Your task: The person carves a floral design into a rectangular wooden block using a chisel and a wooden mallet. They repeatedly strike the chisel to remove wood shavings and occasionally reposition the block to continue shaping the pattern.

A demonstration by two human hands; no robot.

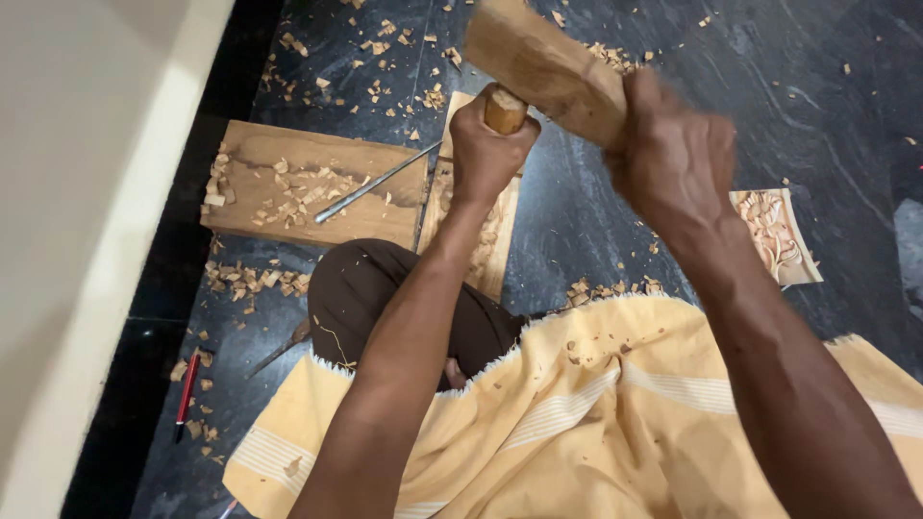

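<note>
My left hand (486,149) is closed around a chisel with a round wooden handle top (504,110), held upright over a narrow wooden carving plank (496,252). My right hand (673,154) grips a thick wooden mallet (540,63), whose block sits just above and against the chisel's top. The chisel's blade is hidden behind my left hand and forearm. The plank lies on the dark stone floor, partly covered by my arm and knee.
A wider wooden board (260,207) with chips and a thin metal rod (370,185) lies to the left. A small carved panel (775,235) sits at right. Wood chips litter the floor. A red pencil (187,389) lies near the white wall. Yellow cloth (577,413) covers my lap.
</note>
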